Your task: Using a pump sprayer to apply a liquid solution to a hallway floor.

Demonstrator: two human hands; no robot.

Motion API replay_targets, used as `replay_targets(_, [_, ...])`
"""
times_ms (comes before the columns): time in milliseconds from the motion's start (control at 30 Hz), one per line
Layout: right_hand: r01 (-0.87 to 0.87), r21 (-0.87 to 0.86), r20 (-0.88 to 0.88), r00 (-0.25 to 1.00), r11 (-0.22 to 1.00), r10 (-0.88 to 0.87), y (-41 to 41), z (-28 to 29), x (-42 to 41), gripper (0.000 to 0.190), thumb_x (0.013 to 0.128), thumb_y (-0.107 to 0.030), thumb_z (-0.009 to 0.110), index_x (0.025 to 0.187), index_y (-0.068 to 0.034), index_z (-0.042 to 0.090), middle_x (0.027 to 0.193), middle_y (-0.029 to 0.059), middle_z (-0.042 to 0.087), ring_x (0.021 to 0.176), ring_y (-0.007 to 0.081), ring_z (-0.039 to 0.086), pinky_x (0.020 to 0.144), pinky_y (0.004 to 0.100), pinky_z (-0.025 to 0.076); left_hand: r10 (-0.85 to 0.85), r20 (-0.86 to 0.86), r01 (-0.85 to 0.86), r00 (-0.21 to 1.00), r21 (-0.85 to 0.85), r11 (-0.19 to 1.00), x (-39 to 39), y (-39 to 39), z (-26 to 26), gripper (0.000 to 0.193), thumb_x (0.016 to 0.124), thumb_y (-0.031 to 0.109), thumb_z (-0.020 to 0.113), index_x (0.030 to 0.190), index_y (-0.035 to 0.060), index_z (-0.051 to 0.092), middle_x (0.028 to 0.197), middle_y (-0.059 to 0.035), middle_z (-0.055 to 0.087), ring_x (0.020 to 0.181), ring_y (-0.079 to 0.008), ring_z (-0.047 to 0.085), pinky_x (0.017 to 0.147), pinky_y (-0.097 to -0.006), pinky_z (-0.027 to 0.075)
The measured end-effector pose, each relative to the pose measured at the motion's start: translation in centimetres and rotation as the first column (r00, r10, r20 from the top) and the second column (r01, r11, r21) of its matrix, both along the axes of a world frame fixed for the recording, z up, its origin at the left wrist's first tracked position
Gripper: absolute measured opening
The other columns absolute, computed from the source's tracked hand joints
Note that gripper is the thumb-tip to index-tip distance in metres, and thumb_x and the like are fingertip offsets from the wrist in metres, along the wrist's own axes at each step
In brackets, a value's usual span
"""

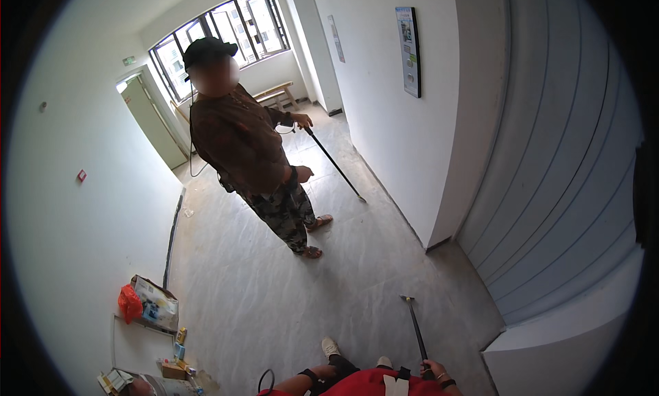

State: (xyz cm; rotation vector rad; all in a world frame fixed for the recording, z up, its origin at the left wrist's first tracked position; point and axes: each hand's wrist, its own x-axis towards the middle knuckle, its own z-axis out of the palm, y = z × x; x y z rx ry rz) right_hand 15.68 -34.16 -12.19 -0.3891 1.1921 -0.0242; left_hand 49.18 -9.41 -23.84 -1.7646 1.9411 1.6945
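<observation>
My right hand (435, 370), low in the picture, is closed around the black handle of a long-handled floor scraper (415, 321). The scraper's flat head rests on the grey tiled floor, ahead of my white shoes. My left hand (324, 372), with a black band at the wrist, is beside my dark trousers at the bottom edge; its fingers are not clear. A co-worker (242, 138) in a dark cap, brown top and camouflage trousers stands ahead, one hand on a second long-handled scraper (334, 162) whose head touches the floor.
Along the left wall are a cardboard box (154, 303), a red plastic bag (130, 304), small boxes (173, 370) and a bucket. A wooden bench (275, 93) stands under the far windows. An elevator call panel (408, 51) and a grooved, pale panelled surface (561, 154) are at the right.
</observation>
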Motion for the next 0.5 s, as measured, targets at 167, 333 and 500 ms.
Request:
replay_targets(167, [0.048, 0.048, 0.009, 0.999, 0.998, -0.048, 0.1, 1.2, 0.7, 0.016, 0.068, -0.019, 0.047, 0.070, -0.003, 0.045, 0.051, 0.0062, 0.044, 0.041, 0.0179, 0.045, 0.041, 0.0312, 0.041, 0.049, 0.003, -0.049, 0.999, 0.018, 0.999, 0.2, 0.8, -0.7, 0.024, 0.066, 0.015, 0.038, 0.081, -0.0009, 0.049, 0.068, -0.0146, 0.053, 0.055, -0.0251, 0.053, 0.045, -0.0330, 0.042])
replay_targets(333, [0.045, 0.063, 0.019, 0.999, 0.997, -0.046, 0.2, -0.1, 0.1, 0.017, 0.068, -0.019, 0.047, 0.071, -0.003, 0.045, 0.051, 0.0062, 0.045, 0.042, 0.0178, 0.046, 0.041, 0.0315, 0.042, -0.016, 0.025, 0.015, 1.000, 0.057, 0.998, -0.2, -0.3, 1.1, 0.023, 0.066, 0.014, 0.038, 0.080, -0.0006, 0.049, 0.067, -0.0142, 0.053, 0.055, -0.0247, 0.053, 0.045, -0.0327, 0.042])
replay_targets(500, [0.054, 0.063, 0.016, 0.998, 0.997, -0.055, 0.2, -0.8, -0.3, 0.017, 0.068, -0.019, 0.046, 0.072, -0.003, 0.045, 0.052, 0.0064, 0.045, 0.042, 0.0178, 0.046, 0.041, 0.0318, 0.042, 0.029, 0.035, -0.033, 0.999, 0.143, 0.989, -0.4, -0.8, 2.1, 0.023, 0.066, 0.014, 0.037, 0.079, 0.0000, 0.049, 0.067, -0.0140, 0.053, 0.055, -0.0244, 0.053, 0.045, -0.0326, 0.042])
